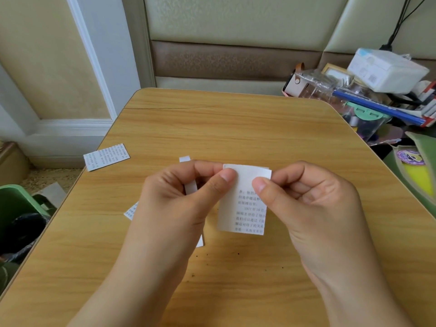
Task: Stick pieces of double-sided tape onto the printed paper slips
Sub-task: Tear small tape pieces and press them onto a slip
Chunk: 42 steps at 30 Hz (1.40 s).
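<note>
**Tape strip being seated on the top edge of a slip**

At centre frame, above the wooden table (236, 128), both hands are holding one printed slip (245, 208) upright in the air. Left hand (179, 201) is pinching the slip's upper left corner, thumb on the near face. Right hand (304, 197) is pinching the upper right corner, thumb likewise on the near face. A blank white band (246, 172) is running across the top of the slip between the two thumbs; judged to be the double-sided tape with its liner on, though the edge cannot be made out clearly.

A narrow white strip (190, 188) is showing behind the left fingers, and a small white end (184, 159) is poking out above the left knuckles; whether these are one piece cannot be told. Another printed slip (106, 156) is lying at mid left, overhanging the table edge. A further slip corner (131, 211) is peeking out from under the left wrist.

Handling judgement: slip is very light, thin and floppy, creasing easily. Best held at the corners or side margins, clear of the adhesive band. Tape is likely to grab on first contact, so alignment is needing care before pressing. Liner is probably smooth and hard to pick at.
</note>
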Available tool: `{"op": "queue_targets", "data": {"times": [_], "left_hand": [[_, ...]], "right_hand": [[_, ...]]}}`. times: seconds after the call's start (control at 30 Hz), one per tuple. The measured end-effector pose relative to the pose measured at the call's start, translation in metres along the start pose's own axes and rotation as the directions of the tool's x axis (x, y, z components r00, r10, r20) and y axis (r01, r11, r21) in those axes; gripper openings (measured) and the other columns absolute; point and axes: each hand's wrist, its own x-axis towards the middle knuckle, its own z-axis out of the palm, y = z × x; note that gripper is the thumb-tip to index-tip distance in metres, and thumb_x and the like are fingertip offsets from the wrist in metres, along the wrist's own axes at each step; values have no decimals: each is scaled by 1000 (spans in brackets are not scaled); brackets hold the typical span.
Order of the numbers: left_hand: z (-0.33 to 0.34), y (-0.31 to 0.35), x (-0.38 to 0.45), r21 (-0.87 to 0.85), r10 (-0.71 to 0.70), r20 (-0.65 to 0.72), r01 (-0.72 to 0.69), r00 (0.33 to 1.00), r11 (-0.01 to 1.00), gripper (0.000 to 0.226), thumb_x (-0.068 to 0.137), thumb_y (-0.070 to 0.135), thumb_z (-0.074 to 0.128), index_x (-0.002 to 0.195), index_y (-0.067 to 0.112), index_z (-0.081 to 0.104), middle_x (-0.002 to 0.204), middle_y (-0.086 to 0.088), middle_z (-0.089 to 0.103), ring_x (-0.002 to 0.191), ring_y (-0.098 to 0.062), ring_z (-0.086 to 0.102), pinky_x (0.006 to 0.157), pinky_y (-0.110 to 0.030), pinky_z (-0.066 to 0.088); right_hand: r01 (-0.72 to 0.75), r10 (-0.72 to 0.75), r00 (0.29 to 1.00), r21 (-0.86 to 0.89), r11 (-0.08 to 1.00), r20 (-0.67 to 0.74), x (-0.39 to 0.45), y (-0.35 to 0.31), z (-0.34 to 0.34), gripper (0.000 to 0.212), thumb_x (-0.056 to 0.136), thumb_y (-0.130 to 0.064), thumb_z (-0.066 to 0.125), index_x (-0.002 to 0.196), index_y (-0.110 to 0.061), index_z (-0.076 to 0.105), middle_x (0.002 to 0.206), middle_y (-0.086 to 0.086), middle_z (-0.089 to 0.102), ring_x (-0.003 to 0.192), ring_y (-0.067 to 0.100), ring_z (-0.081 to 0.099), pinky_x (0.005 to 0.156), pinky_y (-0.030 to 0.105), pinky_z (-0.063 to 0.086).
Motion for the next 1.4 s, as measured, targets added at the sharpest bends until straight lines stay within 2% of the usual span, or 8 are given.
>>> {"op": "queue_targets", "data": {"times": [0.27, 0.33, 0.57, 0.7, 0.87, 1.07, 1.23, 1.4], "left_hand": [[2, 0, 0, -38, 1, -1, -1, 1000, 999, 7, 66, 25, 70, 67, 23, 76, 65, 5, 69, 65, -4, 63, 60, -12, 45], [1, -1, 0, -24, 0, -3, 0, 1000, 1000, 8, 68, 25, 69, 69, 23, 76, 66, 4, 70, 67, -5, 64, 62, -14, 46], [4, -2, 0, 9, 6, -79, -5, 997, 1000, 4, 66, 27, 71, 66, 25, 75, 62, 7, 65, 68, -9, 60, 64, -27, 41], [3, 0, -1, -15, 6, -110, -7, 994, 1000, 6, 62, 25, 80, 64, 25, 74, 54, 10, 59, 58, -6, 54, 56, -20, 40], [-1, 3, 0, -1, -27, -88, 27, 996, 1000, 7, 65, 22, 79, 63, 23, 73, 48, 14, 48, 50, -3, 40, 48, -13, 33], [-2, 2, -1, 191, -98, 64, 84, 993, 978, 14, 55, 32, 70, 65, 22, 68, 64, -16, 47, 60, -22, 35, 45, -22, 30], [1, 6, -3, 213, -38, 77, 21, 996, 977, 11, 70, 37, 72, 74, 27, 74, 70, -19, 63, 56, -26, 43, 46, -24, 35], [6, 6, -6, 177, -13, 68, 1, 998, 984, 14, 68, 32, 68, 71, 20, 74, 55, -4, 62, 51, -12, 46, 46, -16, 35]], "right_hand": [[-40, 41, 999, 34, 999, -29, 0, 1, 0, 6, 64, -22, 76, 63, -24, 71, 58, -2, 67, 56, 6, 59, 56, 15, 47], [-36, 37, 998, 22, 999, -47, 0, 0, 1, 15, 61, -22, 85, 63, -24, 71, 58, -2, 67, 55, 5, 60, 55, 15, 47], [-18, 22, 996, 46, 999, -86, 0, 2, 2, 14, 59, -27, 76, 66, -18, 68, 60, -2, 69, 56, 6, 62, 55, 15, 47], [-181, 180, 980, 6, 984, 89, 1, 4, -1, 37, 62, -28, 86, 91, -19, 66, 80, 4, 75, 73, 15, 70, 66, 23, 54], [-147, 157, 979, -84, 986, 128, 1, 12, 0, 15, 70, -30, 70, 77, -17, 72, 76, 0, 74, 67, 7, 66, 62, 19, 49], [-95, 95, 992, -4, 995, 77, 4, 8, -8, 20, 78, -26, 65, 90, -14, 73, 89, -1, 76, 86, 13, 71, 76, 24, 55], [-53, 70, 987, -118, 992, 143, 1, 7, -8, 16, 79, -28, 67, 91, -20, 74, 88, -1, 75, 85, 15, 71, 77, 34, 56], [-20, 42, 991, -167, 986, 126, -1, 7, -6, 10, 76, -33, 70, 82, -26, 74, 77, -2, 74, 75, 13, 70, 70, 36, 55]]}}
